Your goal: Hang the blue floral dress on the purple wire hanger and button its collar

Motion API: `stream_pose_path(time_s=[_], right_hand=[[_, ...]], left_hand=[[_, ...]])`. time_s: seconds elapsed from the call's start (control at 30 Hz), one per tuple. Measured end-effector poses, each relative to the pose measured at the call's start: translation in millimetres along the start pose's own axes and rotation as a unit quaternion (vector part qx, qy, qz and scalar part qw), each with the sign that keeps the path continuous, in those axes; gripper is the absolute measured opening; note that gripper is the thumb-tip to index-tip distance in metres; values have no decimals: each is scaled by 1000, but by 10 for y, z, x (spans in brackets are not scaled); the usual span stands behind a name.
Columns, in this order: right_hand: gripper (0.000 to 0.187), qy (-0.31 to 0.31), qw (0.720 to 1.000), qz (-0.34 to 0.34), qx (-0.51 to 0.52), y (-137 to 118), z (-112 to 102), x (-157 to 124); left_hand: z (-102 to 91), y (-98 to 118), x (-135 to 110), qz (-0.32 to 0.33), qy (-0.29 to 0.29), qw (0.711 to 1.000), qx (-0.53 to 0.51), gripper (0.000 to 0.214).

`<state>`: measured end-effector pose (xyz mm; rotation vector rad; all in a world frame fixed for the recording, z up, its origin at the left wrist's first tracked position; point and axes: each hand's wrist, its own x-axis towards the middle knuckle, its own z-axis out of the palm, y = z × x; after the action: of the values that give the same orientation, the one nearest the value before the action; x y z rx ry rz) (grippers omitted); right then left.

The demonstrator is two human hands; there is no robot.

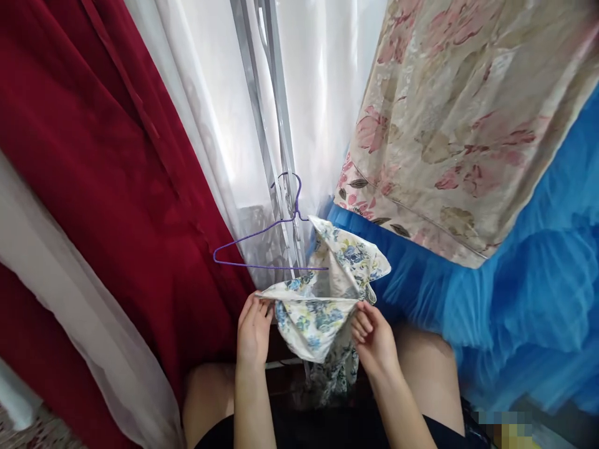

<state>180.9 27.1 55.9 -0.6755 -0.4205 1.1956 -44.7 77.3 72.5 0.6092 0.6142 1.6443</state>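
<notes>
A white garment with a blue and yellow floral print (327, 315) hangs partly on a purple hanger (243, 242). Its upper right part covers the hanger's right arm, while the left arm of the hanger is bare. My left hand (255, 327) pinches the garment's edge at the left. On the other side, my right hand (374, 333) grips the same edge, so it is stretched between the two hands. The garment's lower part dangles down between my knees. The hanger's hook sits by the grey metal poles (276, 125).
A red curtain (116, 187) and sheer white curtains (201, 93) fill the left and back. At the right hangs a beige cloth with pink flowers (449, 137), in front of blue tulle (538, 280). My bare knees are below.
</notes>
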Motion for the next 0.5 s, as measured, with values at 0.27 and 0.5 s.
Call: stream_pose_path(time_s=[0.27, 0.5], right_hand=[[18, 70, 997, -35, 5, -77, -322, 74], [13, -166, 929, -23, -330, -228, 62, -218]], left_hand=[[608, -176, -433, 10, -203, 959, 197, 23], [1027, -156, -814, 57, -328, 901, 277, 19]])
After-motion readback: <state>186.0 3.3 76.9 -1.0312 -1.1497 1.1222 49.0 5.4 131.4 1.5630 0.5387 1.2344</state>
